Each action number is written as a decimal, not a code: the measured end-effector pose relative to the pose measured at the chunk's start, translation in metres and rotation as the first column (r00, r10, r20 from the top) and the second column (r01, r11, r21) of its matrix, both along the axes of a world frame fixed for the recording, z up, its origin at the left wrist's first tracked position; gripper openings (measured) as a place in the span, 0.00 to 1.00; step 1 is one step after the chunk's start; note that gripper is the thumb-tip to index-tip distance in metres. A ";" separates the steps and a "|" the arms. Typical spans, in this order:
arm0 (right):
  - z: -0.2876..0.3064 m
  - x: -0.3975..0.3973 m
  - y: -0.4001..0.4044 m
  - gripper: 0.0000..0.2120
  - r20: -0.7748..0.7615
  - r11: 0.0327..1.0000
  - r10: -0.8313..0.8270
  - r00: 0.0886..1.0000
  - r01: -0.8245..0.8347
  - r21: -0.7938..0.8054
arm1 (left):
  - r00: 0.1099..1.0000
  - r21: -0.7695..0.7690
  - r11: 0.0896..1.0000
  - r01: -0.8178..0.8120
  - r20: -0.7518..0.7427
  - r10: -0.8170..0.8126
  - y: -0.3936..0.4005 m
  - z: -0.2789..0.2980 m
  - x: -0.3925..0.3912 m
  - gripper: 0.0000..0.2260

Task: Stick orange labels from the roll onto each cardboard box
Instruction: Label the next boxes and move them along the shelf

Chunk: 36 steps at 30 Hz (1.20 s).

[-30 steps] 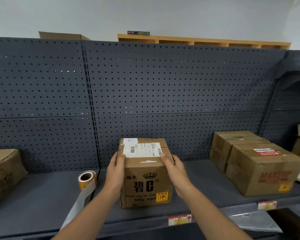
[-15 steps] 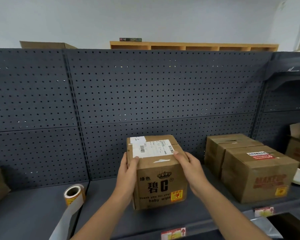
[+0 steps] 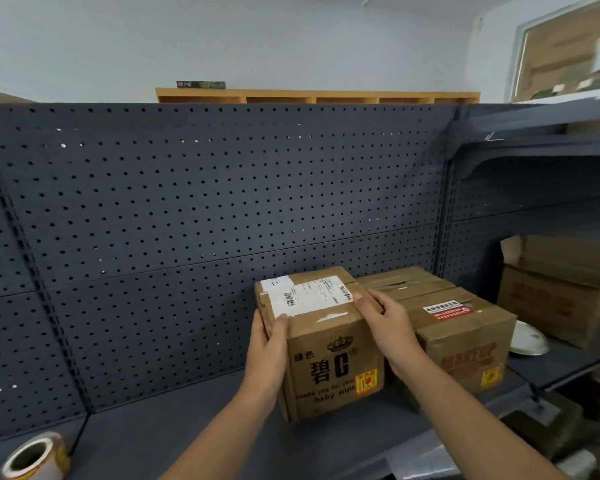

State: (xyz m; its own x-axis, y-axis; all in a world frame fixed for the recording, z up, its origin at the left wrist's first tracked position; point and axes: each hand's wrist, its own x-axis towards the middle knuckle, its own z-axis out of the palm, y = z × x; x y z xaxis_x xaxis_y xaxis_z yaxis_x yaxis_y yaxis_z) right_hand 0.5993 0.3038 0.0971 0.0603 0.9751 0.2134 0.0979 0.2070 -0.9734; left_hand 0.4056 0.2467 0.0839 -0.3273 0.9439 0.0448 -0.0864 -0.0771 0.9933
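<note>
Left hand [image 3: 267, 351] and right hand [image 3: 388, 327] clasped opposite sides of brown printed cardboard box [image 3: 329, 348] on dark grey shelf [image 3: 187, 427]; orange label roll [image 3: 35, 457] at shelf's front-left edge.

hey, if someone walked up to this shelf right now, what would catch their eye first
Most likely the brown cardboard box with the black crown print and white shipping label, held between the left hand and right hand at the centre of the dark grey metal shelf. Its front already carries an orange sticker. The roll of orange labels sits at the bottom left corner.
</note>
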 end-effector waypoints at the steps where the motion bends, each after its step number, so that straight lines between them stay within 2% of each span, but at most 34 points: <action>1: -0.003 0.004 0.005 0.22 0.011 1.000 -0.005 1.000 0.005 -0.003 | 1.000 -0.004 1.000 -0.003 -0.001 0.003 0.004 -0.001 0.005 0.16; 6: -0.016 0.020 0.024 0.30 0.073 0.998 -0.054 0.996 0.055 -0.011 | 1.000 -0.014 1.000 -0.005 -0.010 0.005 0.022 -0.009 0.023 0.13; 10: -0.017 0.021 0.036 0.30 0.095 0.998 -0.059 0.994 0.058 0.006 | 0.998 -0.005 1.000 -0.029 -0.055 0.028 0.036 -0.021 0.028 0.12; 13: -0.020 0.018 0.044 0.28 0.194 0.997 -0.078 0.978 0.078 0.008 | 0.993 -0.019 0.999 -0.045 -0.107 0.043 0.045 -0.032 0.028 0.14; 16: -0.027 0.017 0.051 0.21 0.441 0.983 -0.182 0.879 0.152 0.102 | 0.980 -0.047 0.998 -0.040 -0.197 0.030 0.052 -0.041 0.028 0.18; 24: -0.032 0.015 0.057 0.14 0.699 0.954 -0.292 0.653 0.146 0.262 | 0.940 -0.052 0.998 -0.036 -0.340 0.017 0.060 -0.043 0.028 0.22; 26: -0.029 0.015 0.057 0.13 0.739 0.951 -0.302 0.603 0.141 0.274 | 0.895 -0.046 0.997 -0.062 -0.445 0.035 0.057 -0.035 0.028 0.20; 29: -0.025 0.013 0.056 0.13 0.783 0.952 -0.304 0.542 0.140 0.273 | 0.782 -0.040 0.991 -0.130 -0.619 0.077 0.054 -0.023 0.027 0.19; 33: -0.013 0.015 0.049 0.14 0.786 0.959 -0.281 0.550 0.132 0.251 | 0.604 -0.005 0.989 -0.148 -0.793 0.086 0.055 -0.006 0.024 0.20; 36: 0.004 0.019 0.036 0.18 0.809 0.970 -0.206 0.550 0.008 0.242 | 0.465 0.025 0.993 -0.118 -0.882 0.077 0.049 0.009 0.016 0.19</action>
State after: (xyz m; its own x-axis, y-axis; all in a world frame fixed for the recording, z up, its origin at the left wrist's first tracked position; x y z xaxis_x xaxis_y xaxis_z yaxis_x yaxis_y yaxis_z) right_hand 0.6179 0.3400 0.1011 -0.1375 0.9067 0.3989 0.8683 0.3041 -0.3919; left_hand 0.4220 0.2954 0.0928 -0.2246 0.9158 0.3331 0.8404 0.0090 0.5418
